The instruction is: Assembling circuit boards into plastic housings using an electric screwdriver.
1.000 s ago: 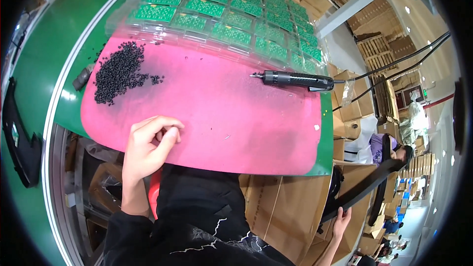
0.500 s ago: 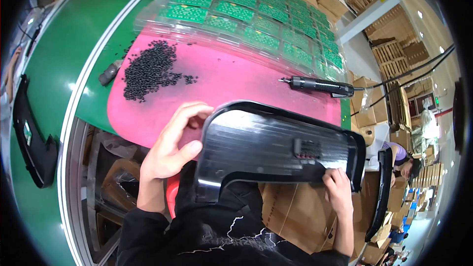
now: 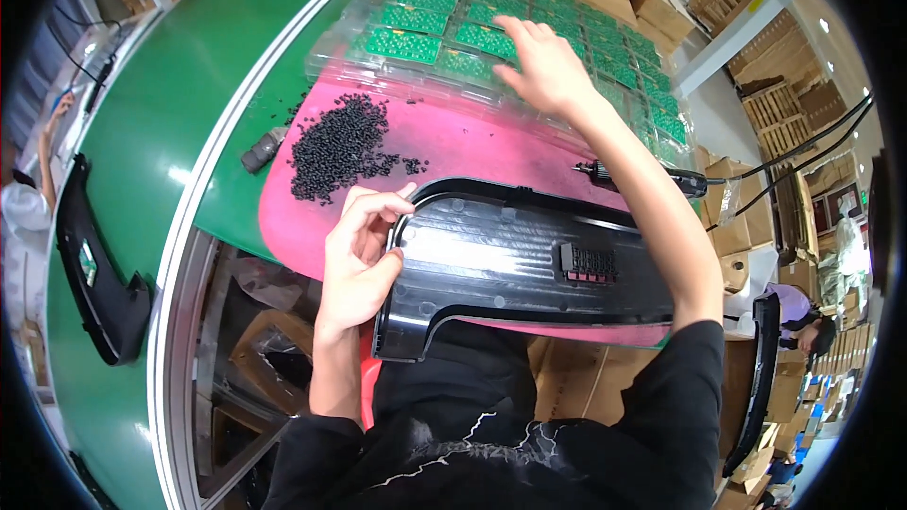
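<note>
A long black plastic housing panel (image 3: 472,274) lies hollow side up at the near edge of the pink mat (image 3: 453,146). My left hand (image 3: 359,260) grips its left end, thumb on the inside of the rim. Toward the panel's right half a small dark slotted block (image 3: 588,264) with a reddish lower edge sits inside. My right hand (image 3: 548,66) hovers over green circuit boards (image 3: 403,45), laid in rows in a clear plastic tray (image 3: 331,59); its fingers are apart and nothing shows in them. My right forearm hides the panel's right end.
A pile of small black screws (image 3: 338,146) covers the mat's left part. An electric screwdriver (image 3: 688,183) lies at right, partly behind my forearm, its cable running off. A similar black panel (image 3: 94,274) rests on the green surface at left; another stands at right (image 3: 754,387).
My right hand has left the panel's right end and moved up and forward over the circuit boards. The panel lies flatter now, still in my left hand. The whole view has shifted.
</note>
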Tool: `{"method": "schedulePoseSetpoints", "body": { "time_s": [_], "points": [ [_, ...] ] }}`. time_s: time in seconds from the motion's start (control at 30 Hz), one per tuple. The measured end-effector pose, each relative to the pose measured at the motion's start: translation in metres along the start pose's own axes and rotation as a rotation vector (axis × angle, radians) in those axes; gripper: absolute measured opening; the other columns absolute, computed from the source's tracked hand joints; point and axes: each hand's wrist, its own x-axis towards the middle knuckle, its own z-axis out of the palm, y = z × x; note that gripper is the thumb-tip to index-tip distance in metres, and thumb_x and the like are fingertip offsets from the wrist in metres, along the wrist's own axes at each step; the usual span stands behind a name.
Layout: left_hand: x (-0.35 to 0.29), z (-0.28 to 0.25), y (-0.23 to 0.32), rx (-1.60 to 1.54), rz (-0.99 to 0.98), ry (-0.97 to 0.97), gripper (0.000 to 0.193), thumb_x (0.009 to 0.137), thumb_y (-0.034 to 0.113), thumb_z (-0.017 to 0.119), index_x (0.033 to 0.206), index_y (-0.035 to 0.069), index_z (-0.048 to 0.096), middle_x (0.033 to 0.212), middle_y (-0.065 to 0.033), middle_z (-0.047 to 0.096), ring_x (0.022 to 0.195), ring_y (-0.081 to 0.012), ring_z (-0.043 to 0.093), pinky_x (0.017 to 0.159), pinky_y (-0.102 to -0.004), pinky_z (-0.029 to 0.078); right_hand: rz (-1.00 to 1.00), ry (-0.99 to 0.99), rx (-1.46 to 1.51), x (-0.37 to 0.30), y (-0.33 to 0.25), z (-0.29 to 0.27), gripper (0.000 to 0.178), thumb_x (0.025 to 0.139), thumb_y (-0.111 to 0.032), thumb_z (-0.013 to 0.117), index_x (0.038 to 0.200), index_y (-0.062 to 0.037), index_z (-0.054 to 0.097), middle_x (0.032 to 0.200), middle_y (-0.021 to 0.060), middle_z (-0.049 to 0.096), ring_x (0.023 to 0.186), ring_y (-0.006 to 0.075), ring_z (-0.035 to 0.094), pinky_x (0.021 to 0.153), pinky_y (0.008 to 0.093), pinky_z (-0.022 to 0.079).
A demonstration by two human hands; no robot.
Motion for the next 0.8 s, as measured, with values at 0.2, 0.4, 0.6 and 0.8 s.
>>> {"method": "schedulePoseSetpoints", "body": {
  "time_s": [0.2, 0.4, 0.6, 0.8],
  "points": [
    [0.0, -0.003, -0.004, -0.04, 0.032, -0.011, 0.051, 0.063, -0.026, 0.042, 0.107, -0.005, 0.056, 0.111, -0.0096, 0.042, 0.132, -0.0333, 0.045, 0.112, -0.041, 0.032, 0.261, -0.23, 0.095, 0.042, 0.009, 0.034, 0.072, 0.082, -0.021, 0.069, 0.141, -0.004, 0.031, 0.117, 0.0219, 0.061, 0.118, 0.0367, 0.053, 0.101, 0.048, 0.041],
    [0.0, 0.0, -0.001, 0.083, 0.007, -0.029, 0.036, 0.076, -0.022, 0.051, 0.106, -0.004, 0.058, 0.115, -0.0099, 0.044, 0.127, -0.0308, 0.049, 0.109, -0.0404, 0.036, 0.302, 0.2, 0.766, -0.015, 0.009, -0.022, 0.078, 0.084, -0.015, 0.068, 0.147, -0.0051, 0.022, 0.12, 0.0229, 0.058, 0.113, 0.0311, 0.058, 0.096, 0.0434, 0.048],
    [-0.044, 0.029, 0.06, 0.38, 0.333, 0.195, 0.037, 0.074, -0.007, 0.069, 0.108, -0.003, 0.056, 0.11, -0.0199, 0.057, 0.103, -0.0277, 0.059, 0.083, -0.0315, 0.053, 0.328, 0.154, 1.433, -0.135, -0.047, -0.122, 0.088, 0.081, -0.008, 0.07, 0.151, -0.006, 0.016, 0.12, 0.0208, 0.058, 0.111, 0.0256, 0.06, 0.098, 0.0371, 0.048],
    [-0.026, 0.119, 0.032, 0.364, 0.051, -0.264, 0.084, 0.064, 0.015, 0.09, 0.135, -0.003, 0.048, 0.123, -0.0216, 0.058, 0.103, -0.0304, 0.064, 0.084, -0.035, 0.055, 0.345, 0.216, 1.643, -0.229, -0.086, -0.108, 0.101, 0.073, 0.0, 0.079, 0.149, -0.0019, 0.013, 0.125, 0.025, 0.055, 0.114, 0.0296, 0.059, 0.096, 0.0413, 0.05]
  ]
}}
